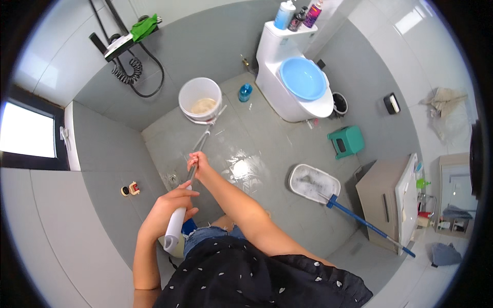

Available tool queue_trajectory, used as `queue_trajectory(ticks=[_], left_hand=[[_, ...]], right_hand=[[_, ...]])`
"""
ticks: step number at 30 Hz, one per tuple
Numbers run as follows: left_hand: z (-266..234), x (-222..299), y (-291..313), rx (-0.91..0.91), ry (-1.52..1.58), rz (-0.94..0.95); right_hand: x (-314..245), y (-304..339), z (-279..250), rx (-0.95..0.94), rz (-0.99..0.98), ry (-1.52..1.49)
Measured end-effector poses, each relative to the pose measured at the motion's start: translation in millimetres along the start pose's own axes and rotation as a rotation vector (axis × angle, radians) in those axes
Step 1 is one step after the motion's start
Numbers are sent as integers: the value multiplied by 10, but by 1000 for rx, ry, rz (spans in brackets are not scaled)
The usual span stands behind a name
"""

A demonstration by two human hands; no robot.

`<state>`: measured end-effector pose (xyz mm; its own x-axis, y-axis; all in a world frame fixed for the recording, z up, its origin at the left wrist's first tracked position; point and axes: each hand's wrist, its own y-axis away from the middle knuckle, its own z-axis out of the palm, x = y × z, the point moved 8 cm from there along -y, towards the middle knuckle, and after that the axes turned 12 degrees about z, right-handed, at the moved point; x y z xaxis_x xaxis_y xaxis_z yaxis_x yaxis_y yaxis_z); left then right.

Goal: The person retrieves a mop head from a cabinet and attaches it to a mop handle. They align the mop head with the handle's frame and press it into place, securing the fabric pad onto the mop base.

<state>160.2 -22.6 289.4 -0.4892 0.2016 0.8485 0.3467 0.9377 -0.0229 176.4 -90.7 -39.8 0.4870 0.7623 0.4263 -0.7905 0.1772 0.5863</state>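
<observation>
Grey tiles make up the floor under me, wet and shining in the middle. Far and slightly right stands the white toilet; on the near right is the beige cabinet with its white top. My long-handled tool runs from close to my body toward the far left, its slim head at the foot of the bucket; I can't tell whether the two touch. A blue-handled tool lies off to my right, its far end in the white tub, which holds suds. The white bucket stands far left, with cloudy, tan liquid inside. The light blue basin rests on top of the toilet, and the green stool sits on the right, between toilet and cabinet. My left hand is the nearer one, its fingers bent loosely around the white grip; how tightly, I can't tell. My right hand is farther along, fingers clamped together on the grey shaft. Smallest is the blue bottle, upright on the floor between bucket and toilet.
</observation>
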Motion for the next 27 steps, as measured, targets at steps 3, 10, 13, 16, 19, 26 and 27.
queue_trajectory(ticks=[3, 10, 13, 16, 19, 26, 27], left_hand=[[120, 7, -36, -59, -46, 37], [395, 125, 28, 95, 93, 66], [605, 96, -108, 182, 127, 212], [1252, -326, -53, 86, 619, -147], [1671, -236, -72, 100, 1503, -605], [2530, -478, -283, 110, 2019, -1184], [2573, -536, -195, 143, 2077, -1195]], right_hand=[[-11, -36, -11, -42, 63, -3], [-350, 666, -460, 268, -280, 335], [-799, 1187, -521, 449, -386, 400], [-1451, 1495, -783, 703, -498, 501], [-2051, 1836, -1029, 959, -586, 671], [-2725, 1877, -1486, 1030, -633, 701], [-2664, 1865, -1528, 1097, -643, 728]])
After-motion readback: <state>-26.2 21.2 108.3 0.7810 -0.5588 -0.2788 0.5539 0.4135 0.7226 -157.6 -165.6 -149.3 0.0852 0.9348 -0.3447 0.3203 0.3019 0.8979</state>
